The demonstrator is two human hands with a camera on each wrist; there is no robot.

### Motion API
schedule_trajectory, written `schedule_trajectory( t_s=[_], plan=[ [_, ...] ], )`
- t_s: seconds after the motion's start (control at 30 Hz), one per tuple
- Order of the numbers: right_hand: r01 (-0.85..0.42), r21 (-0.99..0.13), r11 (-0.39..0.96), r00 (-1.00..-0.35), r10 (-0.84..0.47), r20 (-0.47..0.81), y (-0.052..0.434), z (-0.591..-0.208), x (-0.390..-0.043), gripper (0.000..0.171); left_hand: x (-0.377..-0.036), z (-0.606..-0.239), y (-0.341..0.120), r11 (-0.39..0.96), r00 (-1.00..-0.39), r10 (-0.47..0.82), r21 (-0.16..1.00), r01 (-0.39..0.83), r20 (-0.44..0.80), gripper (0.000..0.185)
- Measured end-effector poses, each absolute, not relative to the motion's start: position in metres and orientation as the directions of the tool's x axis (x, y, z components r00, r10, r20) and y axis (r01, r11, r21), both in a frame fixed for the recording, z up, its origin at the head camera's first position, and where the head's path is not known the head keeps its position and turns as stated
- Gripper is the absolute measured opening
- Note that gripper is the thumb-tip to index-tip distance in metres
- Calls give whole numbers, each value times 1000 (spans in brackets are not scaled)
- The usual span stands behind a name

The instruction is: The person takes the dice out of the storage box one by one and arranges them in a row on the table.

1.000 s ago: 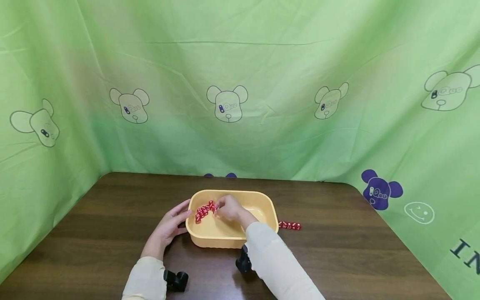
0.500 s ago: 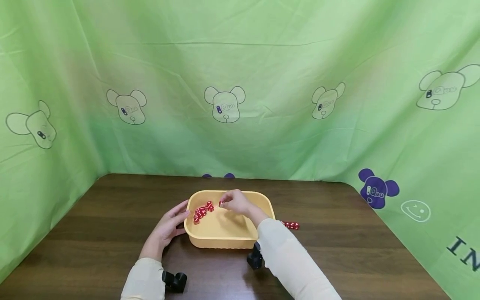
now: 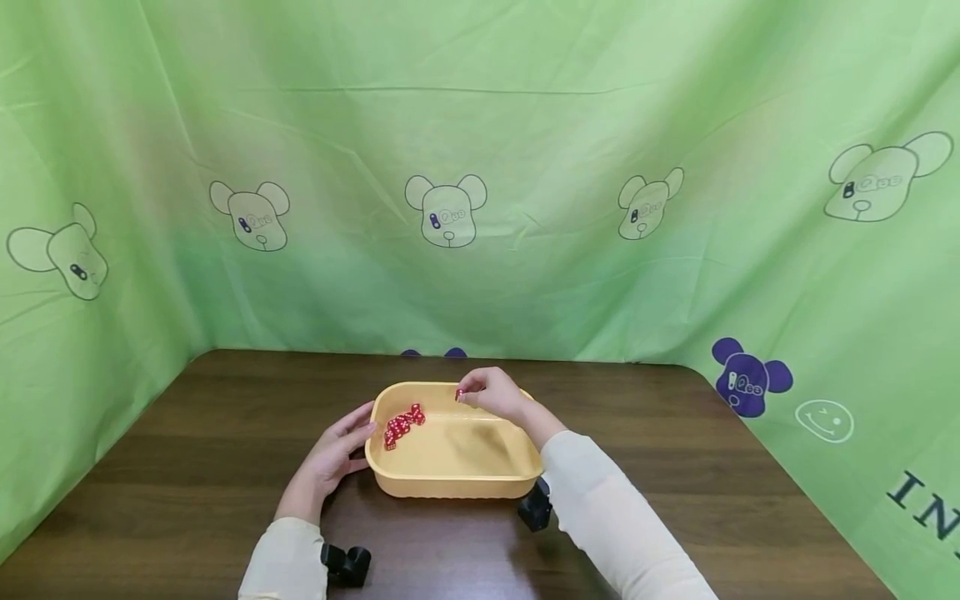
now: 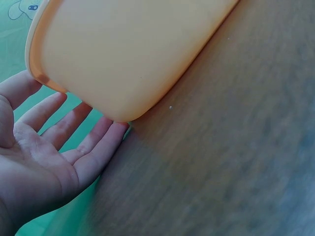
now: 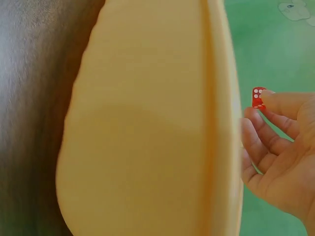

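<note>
A yellow plastic tub (image 3: 450, 482) stands on the dark wooden table (image 3: 187, 467). Several red dice (image 3: 401, 423) lie in a cluster in its left part. My right hand (image 3: 491, 393) hovers over the tub's far rim and pinches a single red die (image 3: 459, 394) between thumb and fingertips; the right wrist view shows that die (image 5: 258, 97) beside the tub's rim (image 5: 221, 123). My left hand (image 3: 337, 454) rests with straight fingers against the tub's left wall; in the left wrist view its fingers (image 4: 93, 140) touch the tub's corner (image 4: 123, 64).
Green cloth with bear prints (image 3: 446, 208) hangs behind and at both sides of the table. Black wrist camera mounts (image 3: 347, 562) sit under both sleeves. Bare tabletop lies to the left, right and front of the tub.
My right hand has risen from the dice cluster with one die and moved right and back, toward the tub's far rim. The left hand has stayed against the tub.
</note>
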State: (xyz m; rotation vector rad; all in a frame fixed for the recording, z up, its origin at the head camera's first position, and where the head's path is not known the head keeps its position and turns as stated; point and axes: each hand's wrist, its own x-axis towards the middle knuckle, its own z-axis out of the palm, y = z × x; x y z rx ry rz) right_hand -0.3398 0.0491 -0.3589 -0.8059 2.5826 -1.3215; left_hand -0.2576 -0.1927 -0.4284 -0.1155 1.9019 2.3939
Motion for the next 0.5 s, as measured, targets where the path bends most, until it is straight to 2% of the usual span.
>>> schedule_trajectory(
  t_s=[0.2, 0.5],
  plan=[
    [-442, -764, 470, -825, -547, 141, 62, -348, -340, 6, -258, -429, -192, -227, -993, 18, 967, -116, -115, 49],
    [-458, -756, 467, -825, -539, 167, 83, -339, -333, 8, -258, -429, -193, -218, -993, 21, 969, -115, -114, 50]
  ],
)
